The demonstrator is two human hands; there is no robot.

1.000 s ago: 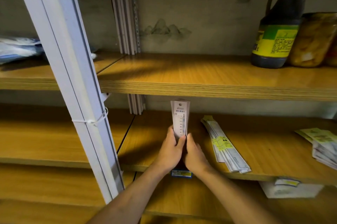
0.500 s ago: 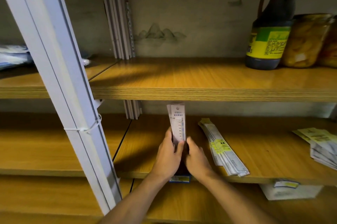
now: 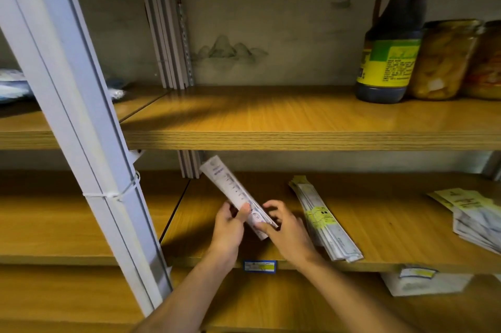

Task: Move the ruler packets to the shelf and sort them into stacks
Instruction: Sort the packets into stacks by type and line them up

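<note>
Wooden shelving fills the view, its boards point(image 3: 298, 126) in warm oak grain. A pale grey metal upright point(image 3: 81, 126), bound with white cable ties point(image 3: 113, 193), slants across left of the boards. Behind them stands a dull grey wall point(image 3: 284, 20) bearing a faint mountain drawing point(image 3: 227, 50). Soft light falls on the top board's left part.

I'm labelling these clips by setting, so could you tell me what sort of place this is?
Probably a small shop's shelving or a stockroom. Wooden shelves on a metal frame carry price tags on the front edge, stacks of ruler packets lie there, and a sauce bottle stands beside jarred food.
</note>
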